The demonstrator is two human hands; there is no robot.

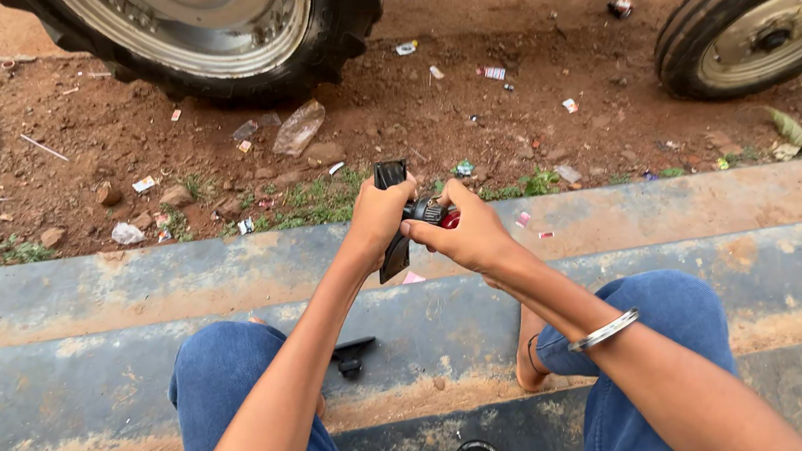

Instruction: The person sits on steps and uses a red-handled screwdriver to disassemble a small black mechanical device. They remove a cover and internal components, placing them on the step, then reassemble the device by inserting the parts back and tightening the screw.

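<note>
- Concrete steps point(126, 287) are fronting littered red dirt.
- Left hand point(378, 216) is gripping an upright black part point(392, 218), fingers wrapped shut.
- Right hand point(467, 233) is pinching its red-tipped fitting point(440, 216) sideways.

Hands point(426, 221) above steps point(701, 211), wheels point(227, 24) beyond

clear plastic bag point(297, 128) | dirt, below big tyre point(228, 29) | small wrappers point(494, 73) scattered nearby

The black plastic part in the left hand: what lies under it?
Under the black plastic part gripped by the left hand: grey concrete step and a pink scrap. The hand covers its middle.
</note>
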